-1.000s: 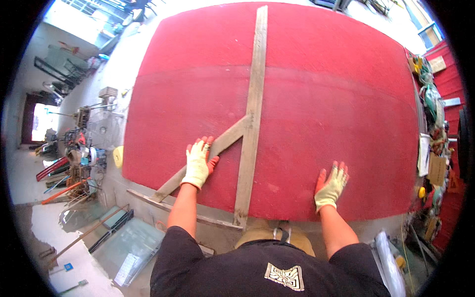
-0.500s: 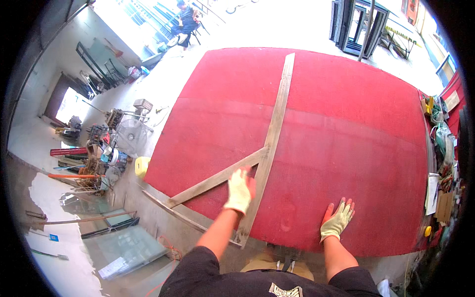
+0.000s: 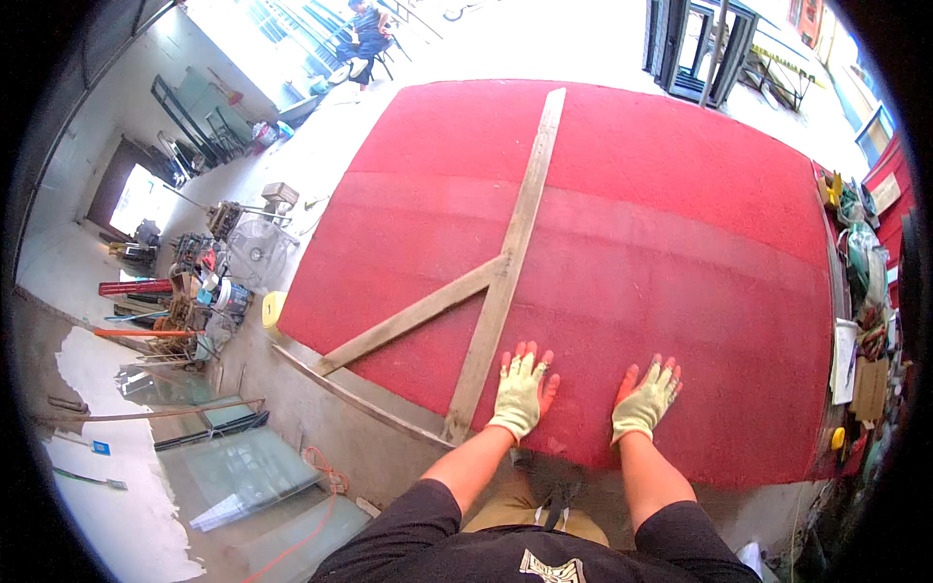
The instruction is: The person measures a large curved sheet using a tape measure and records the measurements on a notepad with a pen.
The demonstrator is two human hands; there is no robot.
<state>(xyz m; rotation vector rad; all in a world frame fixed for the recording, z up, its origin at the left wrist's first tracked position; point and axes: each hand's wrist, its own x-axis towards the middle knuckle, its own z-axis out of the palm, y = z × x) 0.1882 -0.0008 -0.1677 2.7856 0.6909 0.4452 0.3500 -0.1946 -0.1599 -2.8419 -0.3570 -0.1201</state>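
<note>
Both my hands wear pale yellow gloves with red-orange fingertips. My left hand (image 3: 522, 391) lies flat on the red table covering (image 3: 671, 282) near its front edge, fingers spread, just right of a wooden T-square frame (image 3: 520, 228). That frame has a long plank running away from me, a diagonal brace and a thin crosspiece (image 3: 364, 394) along the table's left edge. To the right, my right hand (image 3: 645, 398) also rests flat with its fingers apart. Neither hand holds anything.
A yellow container (image 3: 273, 311) stands by the table's left corner. Beyond it are a fan (image 3: 258, 253), a bucket (image 3: 231, 297) and glass sheets (image 3: 248, 471) at the lower left. Tools and bags (image 3: 860, 257) line the right edge. A person (image 3: 365, 34) sits far off; dark frames (image 3: 698, 49) stand behind.
My left hand has moved right, from over the wooden brace to the red surface beside the long plank. My right hand stays flat on the table. The view has shifted slightly.
</note>
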